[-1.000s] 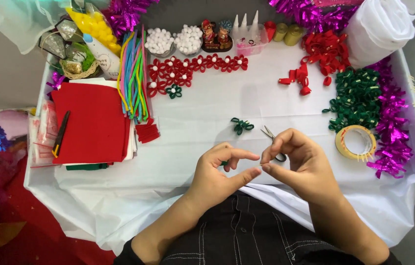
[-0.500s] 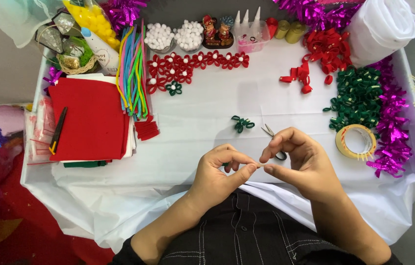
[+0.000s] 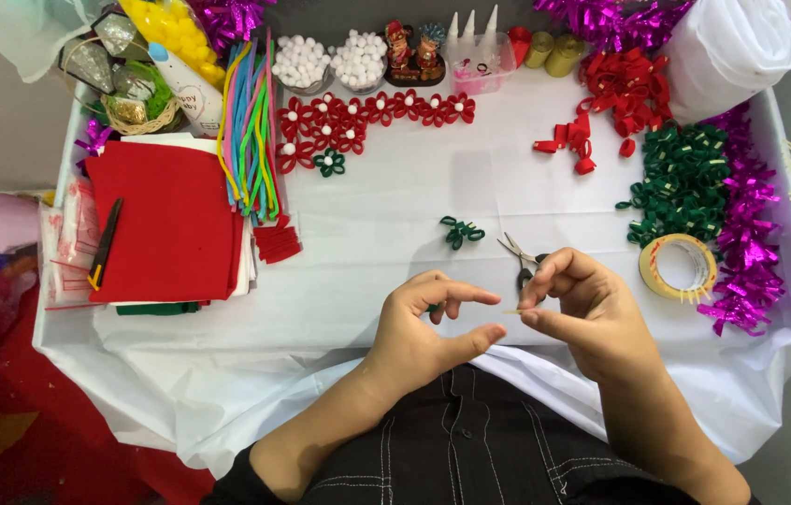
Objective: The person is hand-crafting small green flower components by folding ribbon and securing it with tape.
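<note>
My left hand (image 3: pixel 428 332) hovers over the near edge of the white table, its fingers partly stretched out, with a small green felt piece (image 3: pixel 433 308) tucked under them. My right hand (image 3: pixel 587 309) is close beside it on the right and pinches a thin pale strip (image 3: pixel 511 311), likely tape, between thumb and forefinger. The strip points toward my left thumb tip. Small scissors (image 3: pixel 517 256) lie on the table just behind my right hand. A green looped felt flower (image 3: pixel 461 232) lies further back.
A tape roll (image 3: pixel 679 267) sits right of my right hand, near green felt loops (image 3: pixel 681 182) and purple tinsel (image 3: pixel 746 243). Red felt sheets (image 3: pixel 166 220), coloured pipe cleaners (image 3: pixel 248 131), red felt flowers (image 3: pixel 358 117), pompom bowls (image 3: pixel 330 61) and red loops (image 3: pixel 615 93) fill the back and left.
My hands have drawn slightly apart and my left fingers have straightened. The pale strip now shows between the two hands.
</note>
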